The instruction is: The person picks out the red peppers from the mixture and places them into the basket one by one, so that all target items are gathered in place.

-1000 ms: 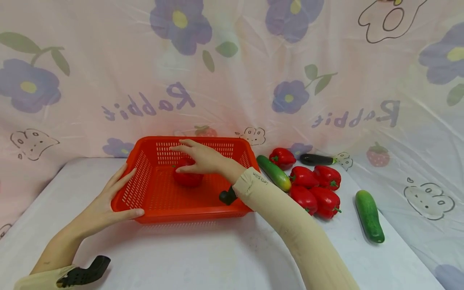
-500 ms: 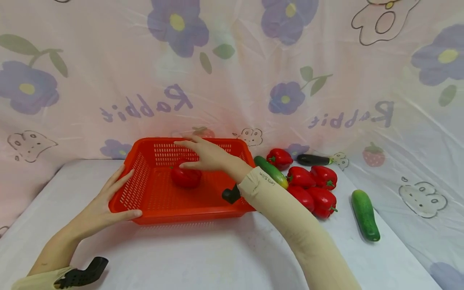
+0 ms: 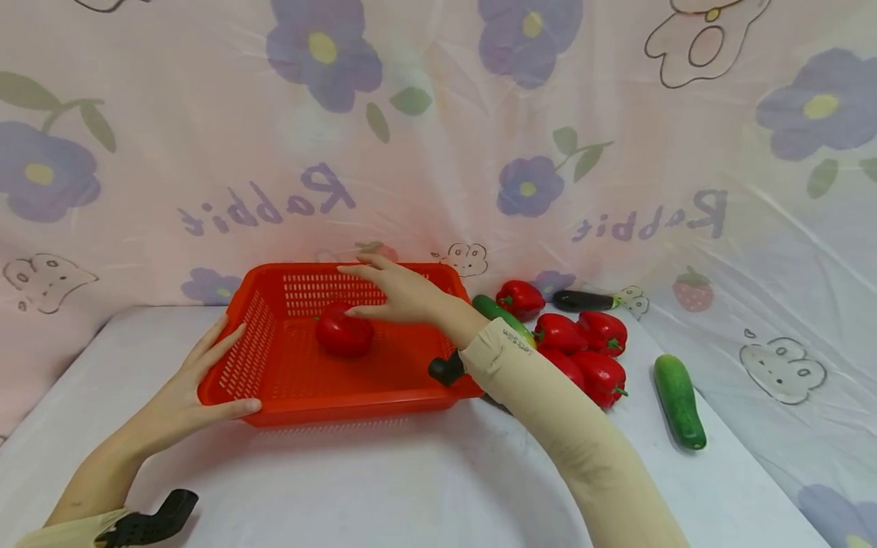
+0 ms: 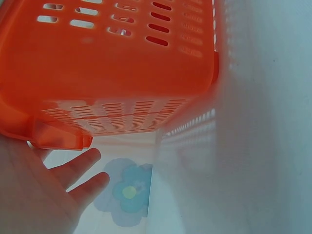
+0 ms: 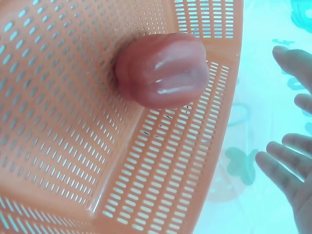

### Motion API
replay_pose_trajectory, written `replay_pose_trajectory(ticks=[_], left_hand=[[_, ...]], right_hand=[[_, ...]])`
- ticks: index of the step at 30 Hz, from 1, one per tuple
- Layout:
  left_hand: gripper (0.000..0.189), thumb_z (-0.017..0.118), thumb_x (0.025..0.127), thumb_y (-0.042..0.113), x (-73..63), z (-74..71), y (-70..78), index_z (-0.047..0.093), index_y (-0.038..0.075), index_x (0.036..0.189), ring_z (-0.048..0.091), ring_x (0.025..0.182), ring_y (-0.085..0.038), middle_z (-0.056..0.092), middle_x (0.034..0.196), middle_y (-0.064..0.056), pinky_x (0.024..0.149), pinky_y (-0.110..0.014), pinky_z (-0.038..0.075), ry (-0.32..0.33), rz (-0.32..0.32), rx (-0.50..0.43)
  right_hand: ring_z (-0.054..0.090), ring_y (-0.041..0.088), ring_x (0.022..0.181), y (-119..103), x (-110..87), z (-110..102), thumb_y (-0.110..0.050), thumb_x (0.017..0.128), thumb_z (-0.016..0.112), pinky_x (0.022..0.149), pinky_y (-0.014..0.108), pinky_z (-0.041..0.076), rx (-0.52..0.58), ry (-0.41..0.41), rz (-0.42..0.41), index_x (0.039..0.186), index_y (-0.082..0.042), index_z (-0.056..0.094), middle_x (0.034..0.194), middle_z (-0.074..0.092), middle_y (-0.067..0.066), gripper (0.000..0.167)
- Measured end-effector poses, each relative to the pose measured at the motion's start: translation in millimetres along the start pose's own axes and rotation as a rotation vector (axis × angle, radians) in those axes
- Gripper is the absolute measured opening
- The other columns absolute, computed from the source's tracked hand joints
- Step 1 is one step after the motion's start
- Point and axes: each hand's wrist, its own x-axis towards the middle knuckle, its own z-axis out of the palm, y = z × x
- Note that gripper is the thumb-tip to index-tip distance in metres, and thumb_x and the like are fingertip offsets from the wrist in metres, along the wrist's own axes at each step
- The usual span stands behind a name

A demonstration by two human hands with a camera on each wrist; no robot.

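Observation:
A red bell pepper (image 3: 342, 335) lies in the orange-red plastic basket (image 3: 349, 412), close to its back wall in the right wrist view. My left hand (image 3: 171, 399) rests at the basket's left side, fingers spread along the rim and thumb at the near corner. Straight fingers of that hand (image 4: 39, 187) reach past the rim in the left wrist view. Above the basket's back half is my right hand (image 3: 414, 298), its fingers extended and holding nothing. The right wrist view shows a gap between the right hand (image 5: 292, 170) and the pepper (image 5: 163, 70).
Several red bell peppers (image 3: 601, 373) are grouped right of the basket, another (image 3: 521, 299) behind them. A cucumber (image 3: 488, 307) lies beside the basket, partly behind my right sleeve. An eggplant (image 3: 582, 301) lies at the back, a second cucumber (image 3: 678, 402) near the table's right edge.
My right hand has moved up and right, away from the pepper in the basket, so more of it shows. My left hand stays at the rim. The head view has shifted slightly.

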Motion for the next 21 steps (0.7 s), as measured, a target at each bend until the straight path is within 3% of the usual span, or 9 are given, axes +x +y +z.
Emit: replay_pose_trajectory(ticks=[11, 21], left_hand=[[0.1, 0.077, 0.078, 0.025, 0.5, -1.7, -0.4, 0.013, 0.024, 0.155, -0.006, 0.145, -0.042, -0.012, 0.161, 0.007, 0.088, -0.082, 0.019, -0.021, -0.022, 0.029], [0.1, 0.077, 0.078, 0.024, -0.7, -2.0, -1.6, 0.013, 0.023, 0.155, -0.009, 0.145, -0.04, -0.012, 0.161, 0.007, 0.087, -0.083, 0.018, -0.022, -0.02, 0.028]], right_hand=[[0.028, 0.02, 0.144, 6.9, -17.2, -8.6, -0.045, 0.089, 0.064, 0.11, 0.039, 0.038, -0.012, -0.002, 0.023, 0.149, -0.025, 0.035, 0.16, 0.02, 0.004, 0.07], [0.042, 0.027, 0.135, 12.9, -30.8, -16.0, -0.04, 0.089, 0.067, 0.105, 0.043, 0.044, -0.036, 0.022, 0.018, 0.149, -0.022, 0.036, 0.159, 0.022, 0.008, 0.071]])
